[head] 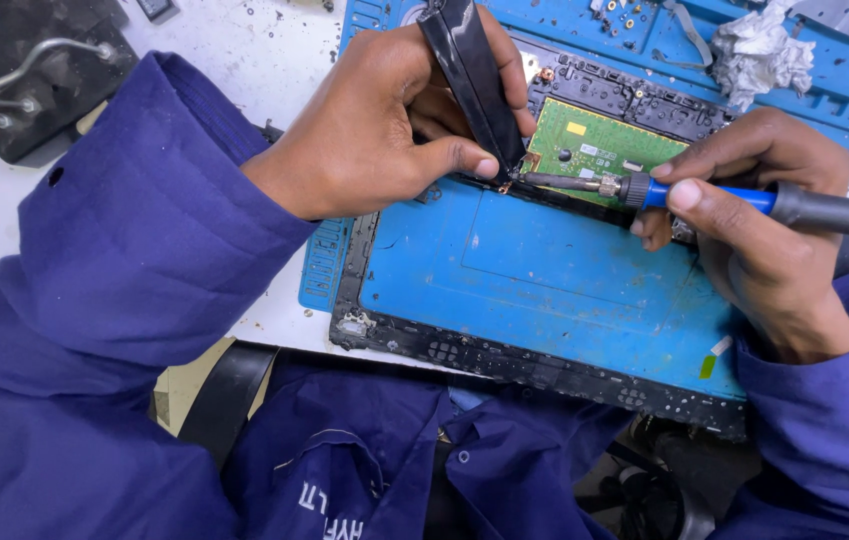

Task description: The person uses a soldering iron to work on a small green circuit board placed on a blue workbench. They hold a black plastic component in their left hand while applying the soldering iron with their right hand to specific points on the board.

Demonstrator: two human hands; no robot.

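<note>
From above: the left hand (384,120) pinches a black flat cable (474,85) down beside a green circuit board (599,145); the right hand (754,220) grips a soldering iron (704,195), tip near the cable's end. Steady contact seems key.

Glossy black tape (472,75), matt blue mat (544,270)
</note>
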